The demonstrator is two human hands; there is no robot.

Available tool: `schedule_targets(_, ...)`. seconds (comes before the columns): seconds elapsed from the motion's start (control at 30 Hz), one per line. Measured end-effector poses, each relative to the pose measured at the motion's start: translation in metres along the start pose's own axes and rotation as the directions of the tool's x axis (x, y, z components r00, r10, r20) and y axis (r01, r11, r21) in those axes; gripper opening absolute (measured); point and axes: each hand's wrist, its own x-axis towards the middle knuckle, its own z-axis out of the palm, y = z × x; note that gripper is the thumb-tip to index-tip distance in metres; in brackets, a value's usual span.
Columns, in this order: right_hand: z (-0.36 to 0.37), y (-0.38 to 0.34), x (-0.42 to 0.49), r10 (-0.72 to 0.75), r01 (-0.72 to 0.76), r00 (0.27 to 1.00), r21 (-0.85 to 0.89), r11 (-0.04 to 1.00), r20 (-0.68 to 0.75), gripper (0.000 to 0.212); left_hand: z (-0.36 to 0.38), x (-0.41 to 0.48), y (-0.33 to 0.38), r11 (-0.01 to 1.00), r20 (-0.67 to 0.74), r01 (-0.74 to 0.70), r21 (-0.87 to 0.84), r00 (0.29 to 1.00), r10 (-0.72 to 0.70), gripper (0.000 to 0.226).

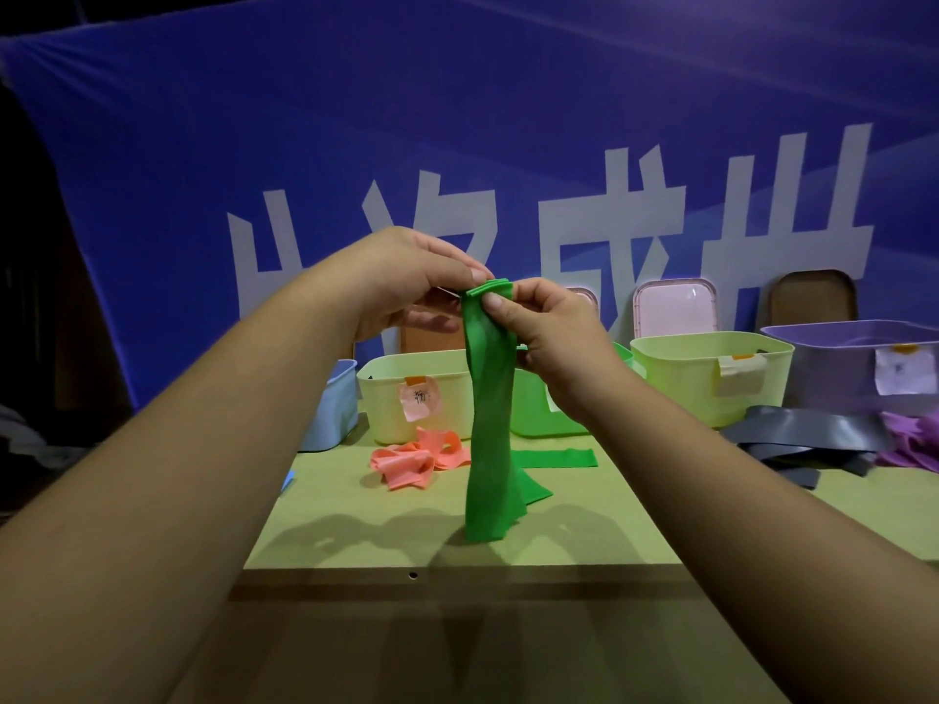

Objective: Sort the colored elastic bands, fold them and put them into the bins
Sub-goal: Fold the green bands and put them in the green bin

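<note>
A long green elastic band (489, 429) hangs doubled from both my hands, its lower end touching the table. My left hand (406, 282) pinches its folded top edge from the left. My right hand (549, 327) pinches the same top edge from the right. Another green band (556, 457) lies flat on the table behind it. A heap of pink bands (416, 457) lies to the left, grey bands (803, 439) and purple bands (914, 439) to the right. The green bin (538, 414) stands partly hidden behind the hanging band.
A row of bins lines the table's back: a blue bin (333, 406), a pale yellow bin (406, 393) with a pink label, a light green bin (711, 373), a purple bin (858, 363). Lids lean against the blue banner (457, 144). The table's front edge (457, 569) is near me.
</note>
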Motion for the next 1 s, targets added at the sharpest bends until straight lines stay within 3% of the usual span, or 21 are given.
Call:
schedule_targets(0.23,0.002,0.001,0.002,0.016,-0.016,1.0,0.011,1.0,-0.013,0.029,-0.003,-0.003,-0.002,0.998,-0.001,-0.033,0.056,0.999,0.033,0.016)
schedule_targets(0.4,0.0,0.0,0.003,-0.029,0.029,1.0,-0.03,0.999,-0.004,0.013,-0.007,-0.005,-0.002,0.988,0.046,-0.099,0.12,0.994,0.095,0.022)
schedule_targets(0.63,0.001,-0.008,0.009,-0.072,0.072,0.997,-0.029,0.997,-0.015,0.017,0.0,0.002,-0.021,0.976,-0.126,-0.175,0.131,0.973,0.192,0.031)
schedule_targets(0.77,0.0,-0.01,0.01,-0.087,0.087,0.996,0.017,0.996,-0.028,0.016,0.01,0.003,-0.041,0.989,-0.076,-0.122,-0.08,0.99,0.116,0.026)
schedule_targets(1.0,-0.007,-0.002,0.017,-0.083,0.087,0.991,0.032,0.996,-0.102,0.017,0.049,0.006,-0.086,0.996,0.012,-0.019,-0.086,1.0,0.02,0.022)
